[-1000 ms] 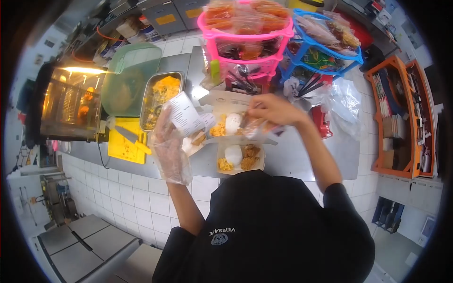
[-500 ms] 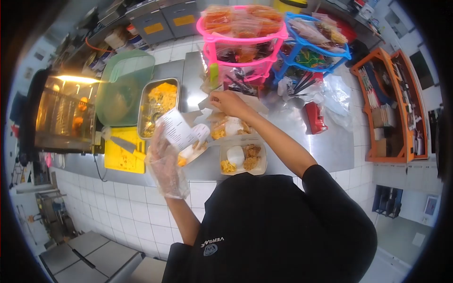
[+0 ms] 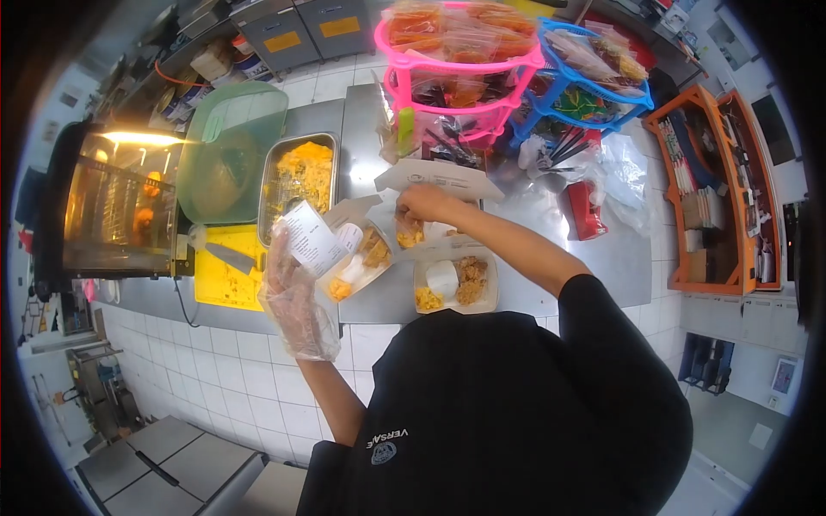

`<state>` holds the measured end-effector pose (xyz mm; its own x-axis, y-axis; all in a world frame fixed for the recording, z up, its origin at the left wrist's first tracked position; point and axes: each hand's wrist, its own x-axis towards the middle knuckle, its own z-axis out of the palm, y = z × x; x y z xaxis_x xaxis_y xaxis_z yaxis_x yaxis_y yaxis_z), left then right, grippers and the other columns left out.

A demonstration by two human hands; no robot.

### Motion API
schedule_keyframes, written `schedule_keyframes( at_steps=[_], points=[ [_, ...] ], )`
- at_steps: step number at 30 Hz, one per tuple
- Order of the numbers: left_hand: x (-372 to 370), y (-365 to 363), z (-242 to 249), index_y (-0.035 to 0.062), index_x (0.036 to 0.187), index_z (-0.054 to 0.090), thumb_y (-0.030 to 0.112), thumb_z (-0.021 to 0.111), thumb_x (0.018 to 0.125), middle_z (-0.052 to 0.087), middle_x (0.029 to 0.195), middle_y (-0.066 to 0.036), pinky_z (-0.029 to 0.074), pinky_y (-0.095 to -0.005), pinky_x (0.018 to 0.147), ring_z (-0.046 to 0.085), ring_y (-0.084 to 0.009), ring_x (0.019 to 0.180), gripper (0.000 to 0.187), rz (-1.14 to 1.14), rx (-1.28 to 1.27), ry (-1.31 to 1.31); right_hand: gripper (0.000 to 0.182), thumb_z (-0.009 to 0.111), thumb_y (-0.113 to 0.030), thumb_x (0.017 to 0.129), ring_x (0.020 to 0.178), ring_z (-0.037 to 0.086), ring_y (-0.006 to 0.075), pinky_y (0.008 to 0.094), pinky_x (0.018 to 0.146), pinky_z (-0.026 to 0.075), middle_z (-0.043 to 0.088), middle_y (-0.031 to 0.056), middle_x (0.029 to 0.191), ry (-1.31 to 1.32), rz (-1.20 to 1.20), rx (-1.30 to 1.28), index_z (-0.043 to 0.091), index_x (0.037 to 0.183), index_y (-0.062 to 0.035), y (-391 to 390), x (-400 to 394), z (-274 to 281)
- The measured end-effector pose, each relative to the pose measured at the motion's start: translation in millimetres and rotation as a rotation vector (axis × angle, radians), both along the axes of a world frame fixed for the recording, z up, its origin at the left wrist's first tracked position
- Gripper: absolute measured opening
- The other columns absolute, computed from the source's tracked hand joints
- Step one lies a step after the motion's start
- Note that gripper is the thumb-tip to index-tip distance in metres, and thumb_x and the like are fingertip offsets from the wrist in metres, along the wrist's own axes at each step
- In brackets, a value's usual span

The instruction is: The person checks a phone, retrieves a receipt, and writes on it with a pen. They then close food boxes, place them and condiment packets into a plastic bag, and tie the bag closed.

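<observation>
I am watching a person working at a steel counter over three takeaway boxes. All three are lying to the right of the steel food pan (image 3: 335, 176): the left box (image 3: 370, 279) is sitting nearest it, the middle box (image 3: 430, 175) is resting farther along, and the front box (image 3: 494, 288) is lying closest to the person's body. The left and front boxes are both showing a white mound, perhaps rice, with yellow food and browned pieces, so they seem to be filled. The middle one is showing some yellow food, but the arm is hiding much of it. Its lid is standing raised, and none of the three is closed, so the closing looks undone.

The gloved left hand (image 3: 292, 305), just below the pan, is gripping a printed receipt (image 3: 307, 236), with a smaller slip (image 3: 349, 236) showing beside it. The bare right hand (image 3: 423, 203) is curling its fingers down over the middle box; I cannot tell whether they are pinching anything.
</observation>
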<state>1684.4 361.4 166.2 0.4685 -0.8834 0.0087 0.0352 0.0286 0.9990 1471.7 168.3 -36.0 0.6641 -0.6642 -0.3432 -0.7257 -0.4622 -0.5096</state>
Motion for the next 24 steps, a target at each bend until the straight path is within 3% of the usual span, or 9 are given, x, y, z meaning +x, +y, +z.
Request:
schedule_keyframes(
  at_steps=[1, 4, 7, 13, 16, 19, 22, 24],
  points=[
    [3, 2, -4, 0.0105, 0.138, 0.061, 0.017, 0.071, 0.085, 0.053, 0.147, -0.015, 0.048, -0.0320, 0.100, 0.052, -0.0233, 0.131, 0.054, 0.005, 0.004, -0.009, 0.022, 0.075, -0.018, 0.078, 0.092, 0.067, 0.0356, 0.0462, 0.080, 0.053, 0.071, 0.0163, 0.096, -0.033, -0.037, 0.075, 0.071, 0.095, -0.0057, 1, 1, 6],
    [1, -1, 2, 0.0105, 0.138, 0.061, 0.017, 0.071, 0.085, 0.053, 0.147, -0.015, 0.047, -0.0327, 0.102, 0.051, -0.0231, 0.132, 0.054, 0.034, 0.055, -0.042, 0.014, 0.074, -0.018, 0.077, 0.086, 0.068, 0.0350, 0.0457, 0.078, 0.053, 0.072, 0.0142, 0.089, -0.041, 0.188, -0.087, 0.072, 0.087, -0.0072, 5, 0, -2],
    [1, -3, -2, 0.0109, 0.138, 0.061, 0.017, 0.072, 0.085, 0.054, 0.146, -0.015, 0.047, -0.0335, 0.103, 0.051, -0.0228, 0.132, 0.054, 0.027, 0.050, -0.026, 0.012, 0.070, -0.018, 0.080, 0.084, 0.068, 0.0337, 0.0454, 0.076, 0.053, 0.071, 0.0141, 0.084, -0.149, 0.103, -0.248, 0.072, 0.079, -0.0068, 22, 0, -15],
    [1, -9, -2, 0.0095, 0.138, 0.061, 0.015, 0.072, 0.084, 0.058, 0.142, -0.014, 0.047, -0.0336, 0.103, 0.052, -0.0232, 0.131, 0.055, -0.015, 0.000, -0.026, 0.020, 0.071, -0.023, 0.082, 0.088, 0.068, 0.0358, 0.0464, 0.080, 0.053, 0.071, 0.0181, 0.090, -0.166, 0.117, -0.196, 0.072, 0.090, -0.0048, 27, -6, -15],
    [4, -6, -7, 0.0083, 0.137, 0.061, 0.011, 0.070, 0.083, 0.057, 0.143, -0.014, 0.047, -0.0335, 0.103, 0.053, -0.0233, 0.131, 0.055, -0.046, -0.023, -0.034, 0.022, 0.068, -0.025, 0.086, 0.087, 0.068, 0.0378, 0.0471, 0.081, 0.053, 0.071, 0.0180, 0.092, -0.021, 0.044, -0.256, 0.072, 0.094, -0.0056, 40, -2, -1],
    [7, -3, -16, 0.0077, 0.137, 0.061, 0.009, 0.069, 0.082, 0.056, 0.144, -0.015, 0.047, -0.0337, 0.104, 0.054, -0.0232, 0.130, 0.056, -0.037, -0.034, 0.001, 0.023, 0.062, -0.025, 0.090, 0.093, 0.067, 0.0381, 0.0485, 0.082, 0.052, 0.070, 0.0179, 0.099, 0.061, 0.007, -0.158, 0.071, 0.094, -0.0050, 38, 4, -6],
    [12, 3, -14, 0.0082, 0.138, 0.061, 0.008, 0.068, 0.082, 0.056, 0.144, -0.015, 0.047, -0.0330, 0.104, 0.054, -0.0232, 0.130, 0.056, 0.003, -0.013, -0.002, 0.025, 0.058, -0.026, 0.094, 0.092, 0.066, 0.0388, 0.0492, 0.081, 0.052, 0.069, 0.0178, 0.101, 0.004, 0.071, -0.104, 0.069, 0.098, -0.0037, 23, 5, -32],
    [17, 9, -15, 0.0090, 0.138, 0.061, 0.008, 0.067, 0.082, 0.057, 0.143, -0.014, 0.047, -0.0323, 0.103, 0.054, -0.0233, 0.130, 0.056, 0.032, -0.001, 0.000, 0.025, 0.058, -0.026, 0.094, 0.085, 0.065, 0.0392, 0.0492, 0.078, 0.052, 0.068, 0.0174, 0.093, -0.317, 0.058, -0.253, 0.068, 0.096, -0.0027, 21, -7, -30]
  ],
)
